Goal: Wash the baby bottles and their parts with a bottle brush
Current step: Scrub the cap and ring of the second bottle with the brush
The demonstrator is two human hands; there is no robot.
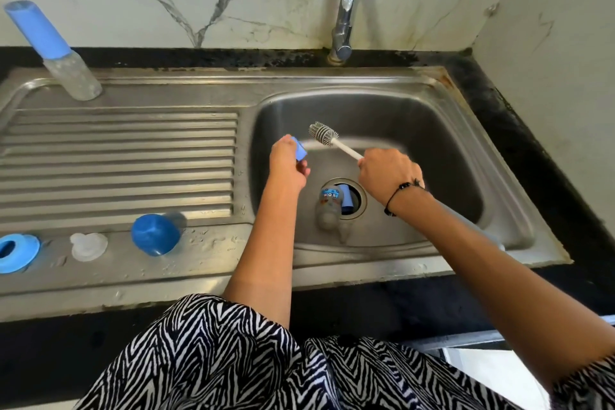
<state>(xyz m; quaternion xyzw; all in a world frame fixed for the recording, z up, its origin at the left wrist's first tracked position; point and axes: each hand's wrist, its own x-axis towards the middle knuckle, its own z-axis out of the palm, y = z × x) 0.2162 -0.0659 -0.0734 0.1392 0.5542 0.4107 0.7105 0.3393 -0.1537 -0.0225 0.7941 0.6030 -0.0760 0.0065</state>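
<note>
While the left hand [289,161] curls round a small blue cap [299,149] over the left side of the basin [432,143], the right hand [389,176] grips the white handle of a brush [324,134], its bristle head just beside the cap, apart from it. A bottle [329,206] lies on the basin floor across the drain, a blue piece beside it. On the drainboard [116,150], a blue-capped bottle [53,50] stands at the back left corner; along the front edge lie a blue ring [23,253], a clear nipple [88,246] and a blue dome cap [154,234].
</note>
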